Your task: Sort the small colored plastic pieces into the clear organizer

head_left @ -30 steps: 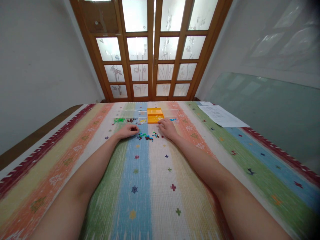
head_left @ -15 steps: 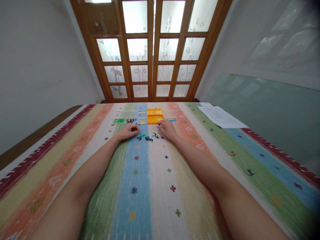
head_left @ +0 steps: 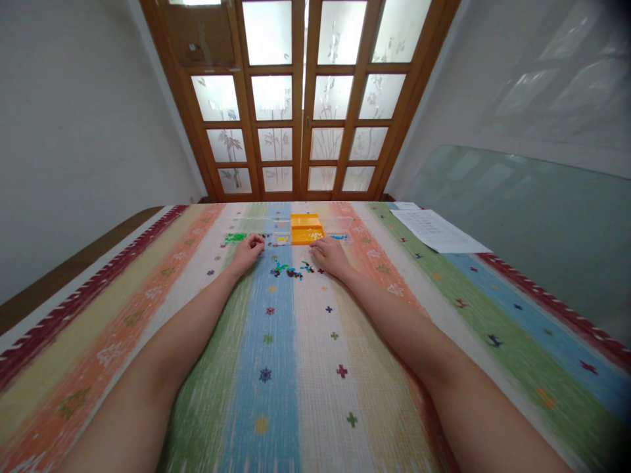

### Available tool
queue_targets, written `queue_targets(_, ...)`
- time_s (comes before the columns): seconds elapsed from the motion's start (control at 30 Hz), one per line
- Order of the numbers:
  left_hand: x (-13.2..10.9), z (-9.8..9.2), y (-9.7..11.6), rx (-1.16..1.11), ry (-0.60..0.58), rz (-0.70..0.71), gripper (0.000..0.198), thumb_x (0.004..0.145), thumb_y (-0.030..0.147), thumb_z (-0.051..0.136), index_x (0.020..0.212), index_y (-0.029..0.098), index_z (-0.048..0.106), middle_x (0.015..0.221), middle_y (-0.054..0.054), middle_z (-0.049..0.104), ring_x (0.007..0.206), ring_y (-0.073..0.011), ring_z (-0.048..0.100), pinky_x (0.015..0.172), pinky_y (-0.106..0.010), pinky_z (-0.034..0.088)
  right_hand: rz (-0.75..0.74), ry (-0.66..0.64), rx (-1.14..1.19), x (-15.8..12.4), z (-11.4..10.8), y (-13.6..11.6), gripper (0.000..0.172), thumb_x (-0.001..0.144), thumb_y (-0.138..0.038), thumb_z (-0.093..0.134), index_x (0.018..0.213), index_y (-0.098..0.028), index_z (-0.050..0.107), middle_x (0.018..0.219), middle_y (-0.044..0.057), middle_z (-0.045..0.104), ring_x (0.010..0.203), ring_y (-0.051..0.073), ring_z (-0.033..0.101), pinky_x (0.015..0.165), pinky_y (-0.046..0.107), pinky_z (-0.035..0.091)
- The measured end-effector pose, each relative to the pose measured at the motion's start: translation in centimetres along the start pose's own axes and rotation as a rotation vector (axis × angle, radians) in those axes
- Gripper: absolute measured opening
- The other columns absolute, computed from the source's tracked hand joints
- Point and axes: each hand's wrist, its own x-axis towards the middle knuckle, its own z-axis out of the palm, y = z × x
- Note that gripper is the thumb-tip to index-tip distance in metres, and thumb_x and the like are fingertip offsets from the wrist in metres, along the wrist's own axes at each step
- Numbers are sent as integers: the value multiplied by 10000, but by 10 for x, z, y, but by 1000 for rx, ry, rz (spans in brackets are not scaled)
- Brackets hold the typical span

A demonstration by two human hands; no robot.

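Mixed loose bits (head_left: 292, 272) on cloth (head_left: 320, 355), mid-table, just near side of orange box (head_left: 305, 222).
Your L hand (head_left: 250, 248): fingers bunched by green bits (head_left: 235, 237), can't tell if pinching any. R hand (head_left: 329, 255): curled at box's near-R corner, grip unclear. Risk: L knuckles could bump green bits, prob. scattering them.

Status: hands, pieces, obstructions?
Left hand at dark pieces, partly hiding them; grip unclear. Right hand by orange box, contact unclear. Mixed pieces loose on cloth, nearer the camera than the box.
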Motion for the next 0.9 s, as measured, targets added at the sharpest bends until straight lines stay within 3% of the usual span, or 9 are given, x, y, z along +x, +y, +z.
queue_targets(0.23, 1, -1, 4, -122, 114, -81, 304, 779, 306, 602, 1053, 180, 641, 1037, -79, 750, 688, -139, 627, 679, -278, 514, 8, -15, 2, -1, 1, 1, 220, 994, -286, 576, 1035, -218, 781, 1062, 93, 765, 1029, 260, 660, 974, 435, 466)
queue_targets(0.43, 1, -3, 3, -166, 133, -140, 410, 812, 272, 593, 1196, 145, 661, 1190, -122, 746, 663, -115, 641, 661, -263, 518, 2, -18, -3, 0, 2, 1, 215, 992, -267, 578, 1032, -211, 781, 1056, 92, 767, 1019, 257, 661, 968, 428, 461)
queue_targets(0.63, 5, -4, -8, -152, 101, -170, 569, 861, 279, 606, 1409, 129, 567, 1268, -146, 719, 629, -100, 626, 672, -275, 531, 8, -35, -7, 0, -1, -1, 216, 996, -261, 573, 1058, -200, 771, 1070, 92, 767, 1030, 252, 660, 968, 410, 450)
queue_targets(0.77, 4, -4, -10, -40, 25, -95, 473, 874, 302, 623, 1320, 150, 649, 1153, -119, 751, 677, -138, 636, 705, -304, 540, 8, -43, -7, 0, -2, -2, 208, 998, -254, 575, 1060, -204, 767, 1066, 90, 765, 1032, 251, 655, 969, 404, 441)
queue_targets(0.9, -5, -3, -1, 285, -106, 67, 278, 872, 322, 635, 1088, 198, 760, 1016, -67, 764, 798, -192, 664, 775, -327, 532, -2, -44, -8, -1, -1, -2, 205, 1001, -250, 575, 1068, -202, 763, 1069, 92, 759, 1037, 251, 645, 966, 400, 431)
